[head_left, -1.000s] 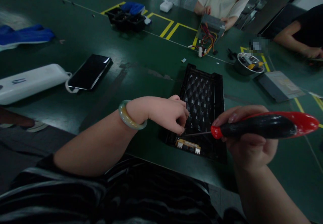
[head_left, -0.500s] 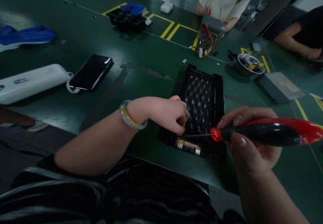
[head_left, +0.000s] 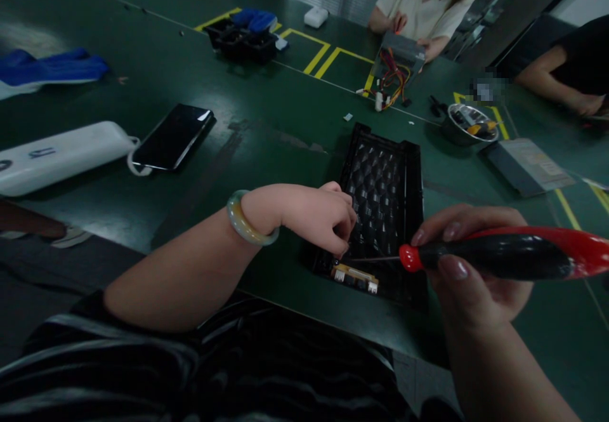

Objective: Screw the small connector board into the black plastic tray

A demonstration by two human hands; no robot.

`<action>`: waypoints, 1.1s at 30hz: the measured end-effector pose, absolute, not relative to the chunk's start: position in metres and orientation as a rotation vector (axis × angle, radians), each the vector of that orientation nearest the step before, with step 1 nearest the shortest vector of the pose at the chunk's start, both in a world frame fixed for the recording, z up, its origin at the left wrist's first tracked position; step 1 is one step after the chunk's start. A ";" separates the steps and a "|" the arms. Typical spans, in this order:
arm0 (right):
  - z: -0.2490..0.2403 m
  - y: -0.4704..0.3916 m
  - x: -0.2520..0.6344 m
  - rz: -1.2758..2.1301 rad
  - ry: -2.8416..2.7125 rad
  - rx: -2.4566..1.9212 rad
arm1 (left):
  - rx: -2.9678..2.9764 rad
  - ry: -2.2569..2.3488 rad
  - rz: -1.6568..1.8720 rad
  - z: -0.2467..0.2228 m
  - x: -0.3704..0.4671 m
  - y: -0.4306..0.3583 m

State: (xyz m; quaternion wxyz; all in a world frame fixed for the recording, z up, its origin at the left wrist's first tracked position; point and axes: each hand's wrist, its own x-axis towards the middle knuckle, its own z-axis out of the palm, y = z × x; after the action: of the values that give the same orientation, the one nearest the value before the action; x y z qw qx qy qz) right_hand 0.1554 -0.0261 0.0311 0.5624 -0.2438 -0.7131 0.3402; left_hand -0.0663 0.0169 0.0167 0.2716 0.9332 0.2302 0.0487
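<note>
A black and red screwdriver is gripped in my right hand, its thin shaft pointing left. The shaft tip reaches the left end of a small circuit board with white connectors. That board sits in the near end of a black plastic casing, which has a dimpled inner surface. Over the casing's left edge, my left hand is closed, thumb and forefinger bent together close to the shaft tip. What those fingers hold, if anything, is hidden.
Left of the casing lie a black phone and a white elongated device. Farther off are blue gloves, a black tray, a metal bowl and a grey metal plate. Across the table, a person handles a metal box with wires.
Both my hands, the screwdriver and the casing hold almost the same positions. Across the table, the co-worker's hand has risen slightly above the metal box.
</note>
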 end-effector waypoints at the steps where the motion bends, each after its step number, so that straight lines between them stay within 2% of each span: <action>1: 0.031 -0.026 0.155 0.804 -1.679 -0.574 | 2.508 0.619 0.134 0.017 -0.066 0.017; 17: 0.028 -0.027 0.156 0.833 -1.706 -0.556 | 2.520 0.626 0.112 0.017 -0.065 0.016; 26: 0.029 -0.032 0.167 1.100 -1.748 -0.509 | 2.495 0.656 0.094 0.022 -0.065 0.014; 33: 0.034 -0.037 0.168 1.117 -1.838 -0.541 | 2.503 0.656 0.092 0.021 -0.064 0.015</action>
State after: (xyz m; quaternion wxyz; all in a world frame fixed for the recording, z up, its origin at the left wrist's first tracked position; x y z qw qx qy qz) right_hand 0.1680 -0.0368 0.0342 0.4458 -0.2184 -0.7419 0.4508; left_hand -0.0645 0.0147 0.0211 0.2726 0.9301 0.2437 0.0340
